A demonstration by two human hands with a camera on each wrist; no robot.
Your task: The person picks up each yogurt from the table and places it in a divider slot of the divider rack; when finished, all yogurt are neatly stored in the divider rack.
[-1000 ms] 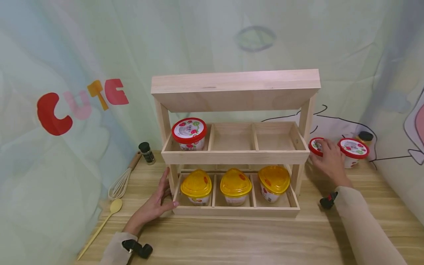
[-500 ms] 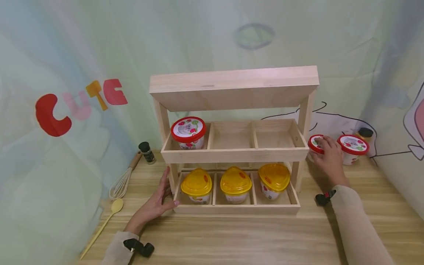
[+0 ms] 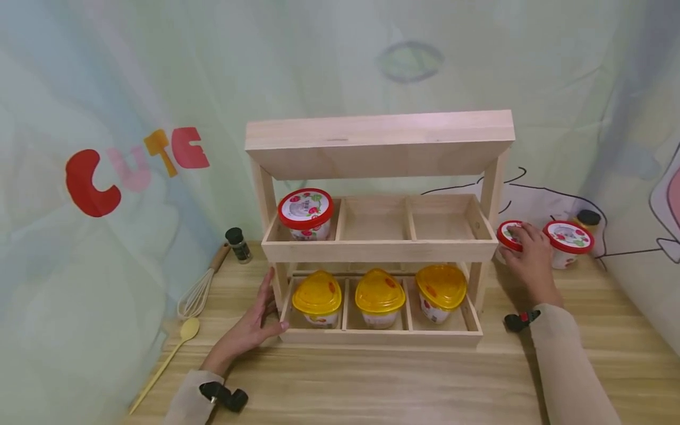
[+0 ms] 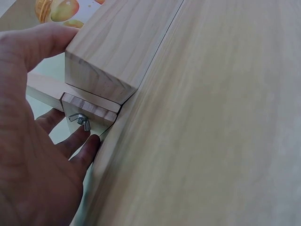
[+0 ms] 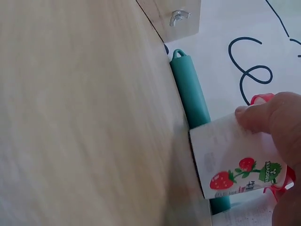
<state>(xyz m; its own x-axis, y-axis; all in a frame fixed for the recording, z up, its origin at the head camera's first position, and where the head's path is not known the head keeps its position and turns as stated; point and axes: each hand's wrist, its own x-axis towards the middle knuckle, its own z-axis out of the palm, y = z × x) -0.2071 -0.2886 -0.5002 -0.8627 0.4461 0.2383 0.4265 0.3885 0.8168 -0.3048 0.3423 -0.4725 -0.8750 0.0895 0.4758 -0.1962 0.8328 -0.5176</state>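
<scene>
A two-tier wooden display rack [image 3: 379, 251] stands on the table. My left hand [image 3: 247, 330] holds its lower left corner, with the thumb at the lower tray's front and the other fingers around the side near a wing nut [image 4: 80, 120]. To the right of the rack, my right hand [image 3: 533, 265] grips a white paper tub [image 5: 235, 165] with a red lid and strawberry print. Its thumb presses the tub's side, and the hand covers part of the lid. A second red-lidded tub [image 3: 568, 237] stands just right of that hand. Another red-lidded tub [image 3: 305, 212] sits in the upper left compartment.
Yellow-lidded cups [image 3: 379, 292] fill the lower tray's three compartments. A whisk [image 3: 196, 295], yellow spoon [image 3: 188, 330] and black-capped jar [image 3: 238, 245] lie or stand at left. A teal rod [image 5: 190, 89] lies behind the gripped tub. Another black-capped jar [image 3: 588, 218] stands at right rear.
The head view shifts slightly. My right forearm and wrist have shifted a little to the left while the hand stays on the tub. The left hand keeps its place on the rack.
</scene>
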